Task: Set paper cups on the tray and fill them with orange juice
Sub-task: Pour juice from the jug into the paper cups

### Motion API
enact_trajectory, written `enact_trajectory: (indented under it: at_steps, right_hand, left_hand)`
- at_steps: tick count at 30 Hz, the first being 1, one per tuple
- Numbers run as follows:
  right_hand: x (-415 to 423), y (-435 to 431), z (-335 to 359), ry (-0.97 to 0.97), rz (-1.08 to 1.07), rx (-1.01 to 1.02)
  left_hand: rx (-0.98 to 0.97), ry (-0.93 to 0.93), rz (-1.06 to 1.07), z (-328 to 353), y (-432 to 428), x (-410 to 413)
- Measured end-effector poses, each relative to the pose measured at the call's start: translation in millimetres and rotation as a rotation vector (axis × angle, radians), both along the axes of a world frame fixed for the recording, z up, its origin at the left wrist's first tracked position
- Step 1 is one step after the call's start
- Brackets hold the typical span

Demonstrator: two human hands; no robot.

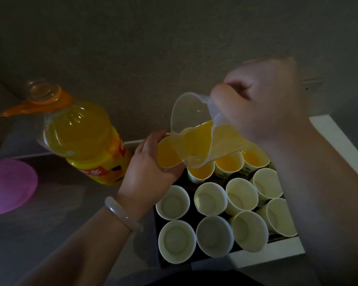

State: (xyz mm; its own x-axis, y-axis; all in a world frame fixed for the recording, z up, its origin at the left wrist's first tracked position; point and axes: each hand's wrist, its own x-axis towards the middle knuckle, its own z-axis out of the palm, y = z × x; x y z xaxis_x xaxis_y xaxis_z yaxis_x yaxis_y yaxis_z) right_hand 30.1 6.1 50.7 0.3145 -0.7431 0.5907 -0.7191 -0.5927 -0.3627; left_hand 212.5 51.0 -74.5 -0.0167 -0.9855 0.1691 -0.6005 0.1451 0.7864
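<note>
My right hand [262, 104] grips the handle of a clear plastic jug [196, 129], tilted so that orange juice runs from its spout into a paper cup [166, 155]. My left hand [147, 172] holds that cup at the tray's far left corner. Beside it stand three cups filled with juice [228, 163]. Several empty white paper cups [210, 198] fill the nearer rows of the dark tray [156, 230]. A large orange juice bottle [81, 137] stands open to the left of the tray.
A pink plastic lid or bowl [9, 185] lies at the far left on the grey counter. A white board or box edge [337, 137] runs along the tray's right and near sides. A grey wall rises behind.
</note>
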Motion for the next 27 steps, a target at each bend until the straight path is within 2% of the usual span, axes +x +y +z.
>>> enact_trajectory:
  at_steps: [3, 14, 21, 27]
  right_hand:
    - [-2.6, 0.5, -4.5, -0.062, -0.003, 0.041]
    - [-19.8, 1.1, -25.5, -0.489, -0.160, 0.310]
    - [-33.7, 3.3, -24.8, -0.820, -0.315, 0.345]
    - [-33.7, -0.5, -25.6, -0.885, -0.360, 0.300]
  left_hand:
    - [0.027, -0.003, -0.005, 0.0, 2.0, 0.9]
    - [0.024, 0.007, 0.007, 0.4, 4.9, 1.5]
    - [0.052, -0.014, 0.032, -4.5, 7.6, 2.8]
    - [0.105, -0.030, 0.047, -12.3, 8.7, 0.7]
